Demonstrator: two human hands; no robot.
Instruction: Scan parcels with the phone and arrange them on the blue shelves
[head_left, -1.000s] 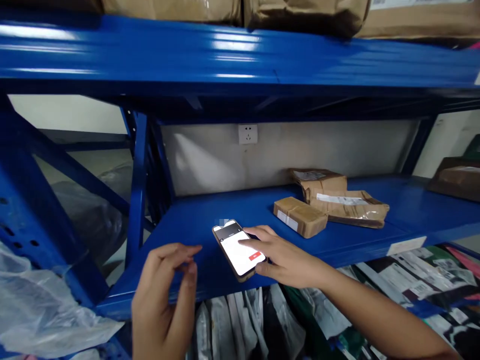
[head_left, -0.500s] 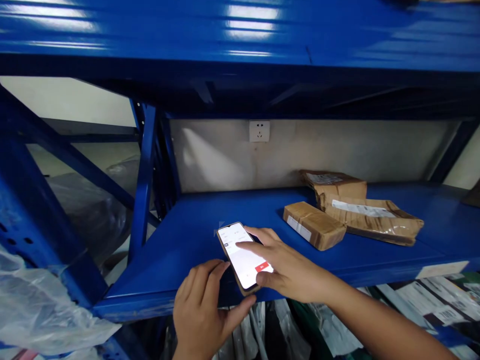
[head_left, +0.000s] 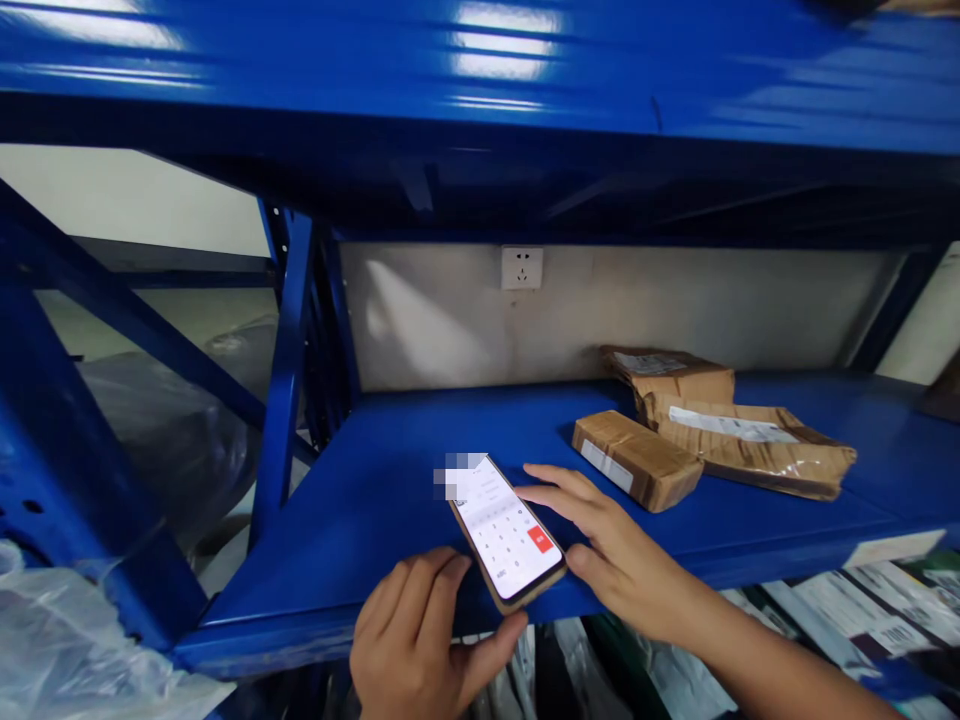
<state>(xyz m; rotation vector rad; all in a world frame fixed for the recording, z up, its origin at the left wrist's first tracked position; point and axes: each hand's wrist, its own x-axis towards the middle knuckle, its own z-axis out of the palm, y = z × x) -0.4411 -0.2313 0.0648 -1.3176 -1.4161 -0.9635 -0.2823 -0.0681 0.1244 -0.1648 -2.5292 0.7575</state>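
A phone (head_left: 501,530) with a lit screen lies tilted at the front of the blue shelf (head_left: 390,470). Its screen shows a number keypad with a red key at the right. My left hand (head_left: 424,635) is curled about the phone's lower left corner, the fingers by its left edge and the thumb at its bottom edge. Beside the phone's right edge is my right hand (head_left: 611,545), fingers stretched out and apart. Its thumb is close to the lower right edge, and whether it touches is hard to see.
Right of my hands lie a small brown box (head_left: 636,460), a longer taped parcel (head_left: 757,445) and another parcel (head_left: 675,372) behind. Several bagged packages (head_left: 862,610) fill the level below. Clear plastic (head_left: 82,640) hangs at the left upright. A wall socket (head_left: 522,268) is at the back.
My right hand has moved off the screen to the phone's right side. A keypad now shows on the screen. The phone sits slightly lower and further right; my left hand stays at its corner.
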